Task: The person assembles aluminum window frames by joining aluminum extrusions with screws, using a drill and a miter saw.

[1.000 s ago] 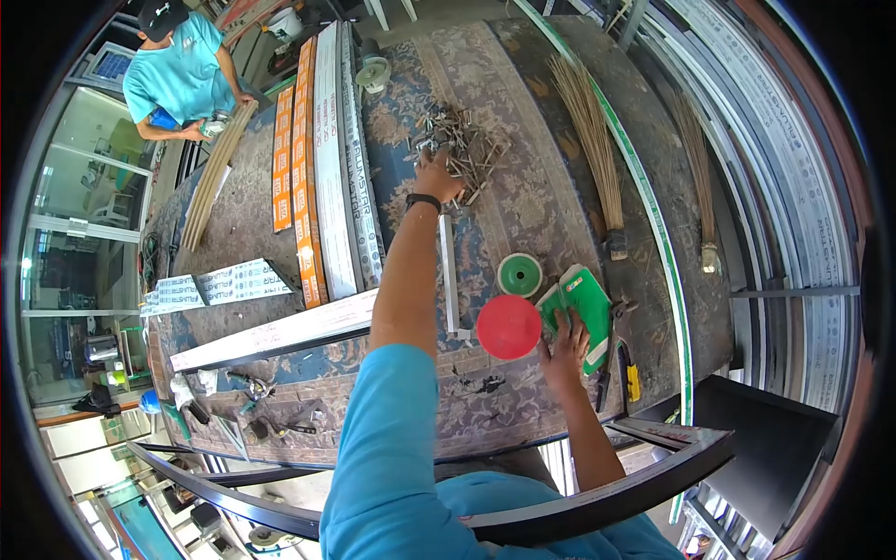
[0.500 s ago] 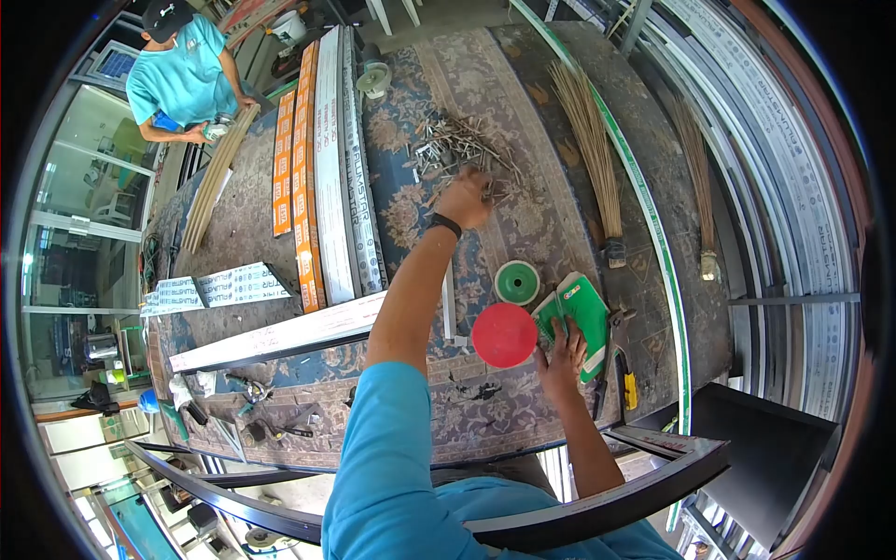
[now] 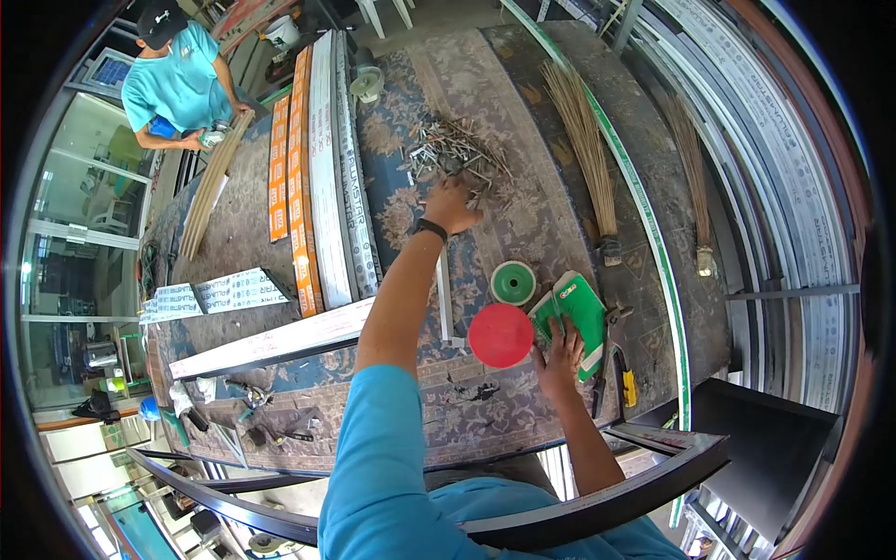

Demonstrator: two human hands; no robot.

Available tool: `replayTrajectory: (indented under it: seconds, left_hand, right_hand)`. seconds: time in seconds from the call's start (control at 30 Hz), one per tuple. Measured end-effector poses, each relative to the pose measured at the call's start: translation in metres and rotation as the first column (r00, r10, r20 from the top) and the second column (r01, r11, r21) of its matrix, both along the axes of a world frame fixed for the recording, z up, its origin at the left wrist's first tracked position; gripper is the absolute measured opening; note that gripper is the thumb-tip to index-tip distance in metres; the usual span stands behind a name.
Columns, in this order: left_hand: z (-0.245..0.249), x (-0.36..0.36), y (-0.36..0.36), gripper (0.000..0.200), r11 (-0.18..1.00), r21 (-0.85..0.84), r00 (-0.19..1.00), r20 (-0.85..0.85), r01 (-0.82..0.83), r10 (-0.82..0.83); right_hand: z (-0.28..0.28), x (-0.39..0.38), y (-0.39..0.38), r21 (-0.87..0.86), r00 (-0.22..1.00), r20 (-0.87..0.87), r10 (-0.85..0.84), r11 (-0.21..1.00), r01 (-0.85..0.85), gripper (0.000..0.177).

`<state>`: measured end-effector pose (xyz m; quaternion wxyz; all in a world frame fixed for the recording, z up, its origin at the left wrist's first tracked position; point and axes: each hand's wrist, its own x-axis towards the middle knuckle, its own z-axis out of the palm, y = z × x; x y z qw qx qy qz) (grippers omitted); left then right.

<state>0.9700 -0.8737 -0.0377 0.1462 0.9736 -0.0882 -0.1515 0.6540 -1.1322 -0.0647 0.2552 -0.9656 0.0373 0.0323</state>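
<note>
My left hand point(image 3: 453, 203), a black watch on its wrist, reaches far across the carpet-covered table point(image 3: 401, 201) and lies at the near edge of a pile of small metal pieces point(image 3: 453, 147). Whether its fingers hold any piece is hidden. My right hand point(image 3: 560, 353) rests flat, fingers apart, on a green packet point(image 3: 577, 308) near the table's front edge. A red round lid point(image 3: 501, 335) lies just left of that hand, with a green round tub point(image 3: 514, 282) behind it. A thin white strip point(image 3: 443, 303) runs under my left forearm.
Long orange and white profile bars point(image 3: 317, 159) lie along the table's left half, with a white bar point(image 3: 271, 341) across the front. Two brooms point(image 3: 583, 140) point(image 3: 695, 168) lie at right. Hand tools point(image 3: 271, 425) and yellow-handled pliers point(image 3: 633, 387) sit near the front edge. A co-worker point(image 3: 177, 79) stands far left.
My left hand moved from the pile's left side to its right, then drew back a little to the near edge. My right hand stays on the green packet.
</note>
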Motion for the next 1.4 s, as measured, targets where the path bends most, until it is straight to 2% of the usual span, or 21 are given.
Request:
replayTrajectory:
  seconds: [0.13, 0.23, 0.33, 0.47, 0.5, 0.57, 0.63, 0.7, 0.8, 0.9, 1.0, 1.1, 1.2, 1.3, 1.4]
  left_hand:
    - [0.0, -0.017, -0.001, 0.071, 0.994, -0.06, 0.991, -0.088, 0.092, -0.097]
    - [-0.009, -0.002, 0.002, 0.07, 0.981, -0.186, 0.998, -0.014, 0.062, -0.065]
    - [-0.018, 0.01, 0.002, 0.069, 0.945, -0.298, 0.939, 0.268, -0.134, 0.217]
    - [-0.02, 0.035, 0.004, 0.069, 0.947, -0.204, 0.966, 0.023, -0.249, 0.259]
    - [-0.025, 0.036, 0.01, 0.07, 0.943, -0.282, 0.977, 0.067, -0.176, 0.202]
    - [-0.034, 0.043, 0.014, 0.07, 0.941, -0.338, 0.993, -0.113, -0.024, -0.016]
    - [-0.029, 0.031, 0.006, 0.073, 0.966, -0.25, 0.988, -0.122, 0.062, -0.095]
    - [-0.013, -0.01, -0.02, 0.079, 0.998, 0.009, 0.998, 0.037, 0.058, -0.058]
    - [-0.002, -0.003, -0.022, 0.087, 0.997, -0.005, 0.992, -0.101, 0.08, -0.08]
    - [0.03, -0.003, -0.028, 0.095, 0.999, 0.033, 0.998, 0.054, -0.036, 0.034]
    - [-0.009, 0.027, -0.017, 0.094, 0.985, -0.085, 0.983, 0.093, -0.151, 0.159]
    - [-0.01, 0.033, -0.013, 0.093, 0.994, -0.022, 0.993, 0.042, -0.107, 0.108]
    - [0.005, 0.021, -0.008, 0.093, 0.998, -0.07, 0.996, -0.09, -0.003, -0.004]
    - [-0.011, 0.005, -0.007, 0.089, 0.985, -0.079, 0.986, -0.043, 0.156, -0.159]
    - [-0.01, 0.002, -0.013, 0.084, 0.979, -0.078, 0.978, -0.075, 0.19, -0.196]
  right_hand:
    - [0.0, 0.0, 0.001, -0.001, 1.0, -0.024, -0.002, 1.0, 0.002, 0.077]
    - [-0.003, -0.001, -0.001, -0.007, 1.0, 0.018, 0.005, 1.0, -0.004, 0.077]
    - [-0.006, -0.001, -0.002, 0.007, 1.0, -0.001, 0.012, 1.0, -0.012, 0.076]
    - [-0.005, -0.001, -0.001, 0.01, 1.0, 0.011, 0.004, 1.0, -0.004, 0.076]
    - [-0.003, -0.001, -0.001, 0.007, 1.0, 0.006, -0.001, 1.0, 0.001, 0.076]
    - [-0.002, -0.001, 0.001, 0.007, 1.0, 0.0, -0.008, 1.0, 0.008, 0.076]
    - [-0.003, -0.002, 0.0, 0.003, 1.0, -0.006, -0.009, 1.0, 0.009, 0.076]
    - [-0.003, -0.002, 0.0, 0.005, 1.0, 0.002, -0.004, 1.0, 0.004, 0.077]
    - [-0.004, -0.002, -0.001, 0.003, 1.0, 0.006, 0.003, 1.0, -0.003, 0.077]
    - [-0.004, -0.002, 0.0, -0.003, 1.0, -0.003, 0.0, 1.0, 0.0, 0.078]
    - [-0.005, -0.002, -0.001, -0.018, 1.0, 0.007, 0.009, 1.0, -0.009, 0.077]
    - [-0.005, -0.002, -0.002, -0.016, 1.0, 0.02, 0.014, 1.0, -0.013, 0.078]
    - [-0.005, -0.002, 0.0, -0.012, 1.0, -0.002, 0.003, 1.0, -0.003, 0.078]
    - [-0.006, -0.003, 0.0, -0.003, 1.0, 0.014, 0.003, 1.0, -0.003, 0.078]
    - [-0.004, -0.002, 0.0, 0.004, 1.0, 0.005, -0.009, 1.0, 0.009, 0.077]
